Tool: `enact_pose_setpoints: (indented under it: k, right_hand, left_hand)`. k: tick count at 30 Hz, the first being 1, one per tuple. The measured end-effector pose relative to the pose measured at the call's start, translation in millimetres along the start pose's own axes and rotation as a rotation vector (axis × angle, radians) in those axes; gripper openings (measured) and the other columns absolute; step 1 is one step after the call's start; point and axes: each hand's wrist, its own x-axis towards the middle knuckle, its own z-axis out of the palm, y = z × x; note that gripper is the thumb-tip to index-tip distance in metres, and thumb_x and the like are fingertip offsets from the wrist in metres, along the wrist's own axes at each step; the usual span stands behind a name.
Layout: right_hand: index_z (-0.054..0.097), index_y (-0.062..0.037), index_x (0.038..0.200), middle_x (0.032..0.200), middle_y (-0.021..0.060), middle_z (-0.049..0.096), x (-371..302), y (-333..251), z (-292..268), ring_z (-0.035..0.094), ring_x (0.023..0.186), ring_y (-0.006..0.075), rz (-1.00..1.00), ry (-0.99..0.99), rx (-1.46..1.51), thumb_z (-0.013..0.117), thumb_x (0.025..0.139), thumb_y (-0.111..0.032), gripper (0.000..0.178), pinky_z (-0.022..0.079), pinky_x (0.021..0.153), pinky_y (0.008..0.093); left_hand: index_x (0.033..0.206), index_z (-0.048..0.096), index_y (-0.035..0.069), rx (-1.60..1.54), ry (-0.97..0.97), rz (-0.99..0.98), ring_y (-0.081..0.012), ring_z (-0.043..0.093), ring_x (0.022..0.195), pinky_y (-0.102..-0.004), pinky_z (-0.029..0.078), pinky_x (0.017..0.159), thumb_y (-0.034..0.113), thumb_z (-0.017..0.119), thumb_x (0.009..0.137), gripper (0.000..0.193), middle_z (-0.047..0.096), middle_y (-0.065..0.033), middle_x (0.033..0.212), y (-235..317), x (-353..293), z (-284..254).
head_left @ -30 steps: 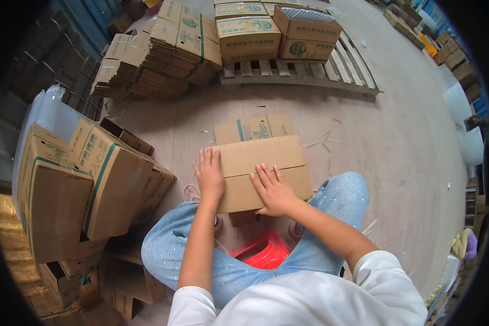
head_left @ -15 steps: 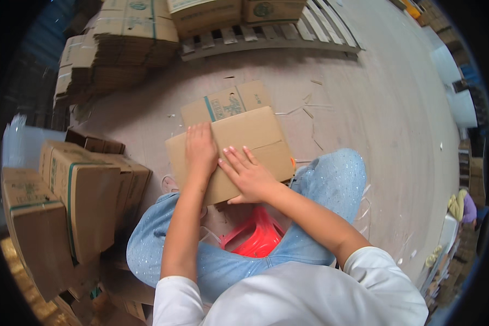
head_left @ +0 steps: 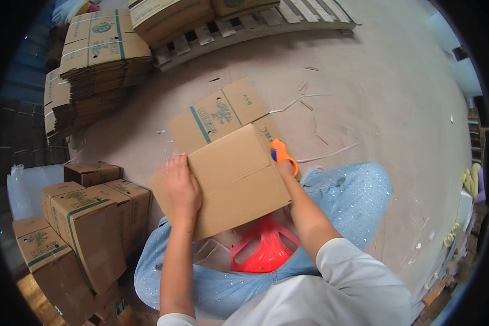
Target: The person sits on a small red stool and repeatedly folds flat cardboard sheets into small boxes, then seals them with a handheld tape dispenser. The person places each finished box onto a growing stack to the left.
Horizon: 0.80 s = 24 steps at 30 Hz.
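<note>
A brown cardboard box (head_left: 239, 179) lies between my knees with a plain face up. My left hand (head_left: 182, 187) rests flat on its left part, fingers stretched toward the far edge. At the right edge of the box, my right hand (head_left: 286, 168) is closed round an orange and blue tape dispenser (head_left: 281, 151), its fingers mostly hidden. Beyond the box, partly under it, lies a flat printed carton (head_left: 217, 115) with a green stripe.
A red plastic stool (head_left: 263, 252) shows between my legs. Folded cartons (head_left: 106, 49) are stacked at the far left, beside a wooden pallet (head_left: 239, 33) bearing boxes. Made-up boxes (head_left: 92, 212) stand at my left. White strapping strips (head_left: 331, 153) lie on the floor.
My right hand has left the top of the box and moved to its right edge, where it grips the orange tape dispenser. The left hand and box appear shifted slightly left and nearer.
</note>
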Motion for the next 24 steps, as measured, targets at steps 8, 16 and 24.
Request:
enact_pose_setpoints:
  k: [8, 16, 24]
  right_hand:
    - [0.064, 0.0041, 0.098, 0.094, 0.0199, 0.067, -22.1, -78.9, -100.3, 0.064, 0.086, 0.0315, -0.404, 0.084, 0.164, 0.059, 0.086, -0.025, 0.032, 0.049, 0.076, 0.0394]
    - [0.058, 0.0019, 0.078, 0.063, 0.0000, 0.050, -149.7, -189.2, -222.7, 0.044, 0.059, 0.0076, -1.061, -0.110, 0.532, 0.039, 0.086, -0.013, 0.026, 0.037, 0.054, 0.0260]
    - [0.049, 0.0017, 0.068, 0.055, 0.0154, 0.040, -180.6, -201.1, -155.8, 0.038, 0.049, 0.0173, -1.140, -0.317, 0.051, 0.051, 0.084, -0.022, 0.029, 0.035, 0.049, 0.0341]
  left_hand:
    - [0.122, 0.050, -0.004, 0.013, 0.046, -0.034, -0.0375, 0.050, 0.113, -0.0491, 0.035, 0.104, 0.000, 0.051, 0.078, 0.044, 0.054, -0.0208, 0.119, -8.3, 1.8, 4.5]
    - [0.116, 0.053, -0.006, -0.031, 0.140, -0.018, -0.0339, 0.052, 0.109, -0.0463, 0.037, 0.102, 0.004, 0.049, 0.082, 0.036, 0.057, -0.0188, 0.112, -6.5, 4.6, 4.4]
    - [0.113, 0.054, -0.005, -0.070, 0.285, 0.013, -0.0347, 0.055, 0.104, -0.0453, 0.040, 0.100, 0.006, 0.047, 0.084, 0.032, 0.060, -0.0178, 0.105, -6.1, -1.8, 3.1]
